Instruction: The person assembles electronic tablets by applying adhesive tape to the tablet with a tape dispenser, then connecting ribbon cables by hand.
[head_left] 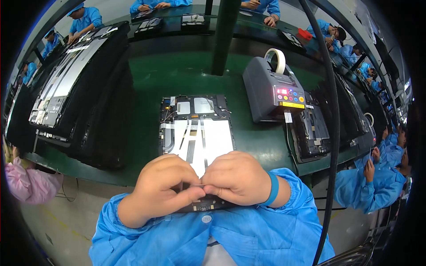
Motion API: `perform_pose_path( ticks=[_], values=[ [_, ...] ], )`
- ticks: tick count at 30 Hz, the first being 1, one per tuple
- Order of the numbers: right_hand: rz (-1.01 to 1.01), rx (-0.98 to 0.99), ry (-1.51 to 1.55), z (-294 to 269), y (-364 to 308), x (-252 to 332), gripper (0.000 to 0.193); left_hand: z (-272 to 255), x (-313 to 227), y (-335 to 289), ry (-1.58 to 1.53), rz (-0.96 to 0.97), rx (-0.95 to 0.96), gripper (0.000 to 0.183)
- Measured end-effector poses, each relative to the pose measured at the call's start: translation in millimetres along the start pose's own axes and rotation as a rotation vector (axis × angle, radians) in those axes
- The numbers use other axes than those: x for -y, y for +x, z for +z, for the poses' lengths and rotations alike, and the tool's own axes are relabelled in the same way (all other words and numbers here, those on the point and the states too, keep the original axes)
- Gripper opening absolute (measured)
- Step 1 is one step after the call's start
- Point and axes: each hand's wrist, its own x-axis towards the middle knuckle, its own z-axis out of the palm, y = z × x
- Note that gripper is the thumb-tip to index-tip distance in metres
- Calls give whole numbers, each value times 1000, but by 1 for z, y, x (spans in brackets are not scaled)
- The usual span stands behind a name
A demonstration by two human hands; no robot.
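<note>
Far left, a pink sleeve (31, 179) is poking in at the bench edge, someone else's. Next along, black trays (80, 88) holding long panel parts are lying stacked on the green bench (186, 73). At centre the person in the blue smock is bending over an opened tablet (196, 128), back cover off, lying flat on the bench right at the near edge, its lower end hidden under the hands. The left hand (157, 188) is curling tight, thumb and forefinger pinching down at the tablet's lower edge; the right hand (239, 177), blue wrist band (274, 188) showing, is meeting it knuckle to knuckle, fingertips pinching the same spot. What sits between the fingertips is too small to tell. White strips are lying across the tablet's inner face. Judging by the look: thin, stiff, light, with bare boards and flat cables exposed, so fragile; better taken by the outer frame edges than by the strips or the cables. Right of it, a grey tape dispenser (273, 91) carrying a white roll, then a second opened tablet (313, 131) and a black hanging cable (333, 111). Blue-smocked workers are sitting along the far right.
</note>
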Motion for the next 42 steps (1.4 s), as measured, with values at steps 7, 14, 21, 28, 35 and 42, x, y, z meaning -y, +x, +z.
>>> perform_pose_path(
  ticks=[7, 14, 21, 28, 35, 42],
  values=[
    [42, -231, -362, 10, 13, 4, 21, 1, 13, -4, 81, -41, -216, 12],
    [103, -306, -259, -4, 33, -2, 21, -9, 23, -5, -26, -107, -265, 14],
    [97, -164, -193, -10, 58, -25, 9, -15, 46, -8, 10, -168, -388, 28],
    [246, -131, -114, 4, 102, -54, 26, -20, 79, -5, 328, -292, -447, 18],
    [90, 112, -268, 8, 134, -86, 35, -23, 85, -4, 419, -229, -381, 18],
    [200, 212, -273, 6, 142, -87, 26, -28, 88, -5, 417, -241, -302, 19]
  ],
)
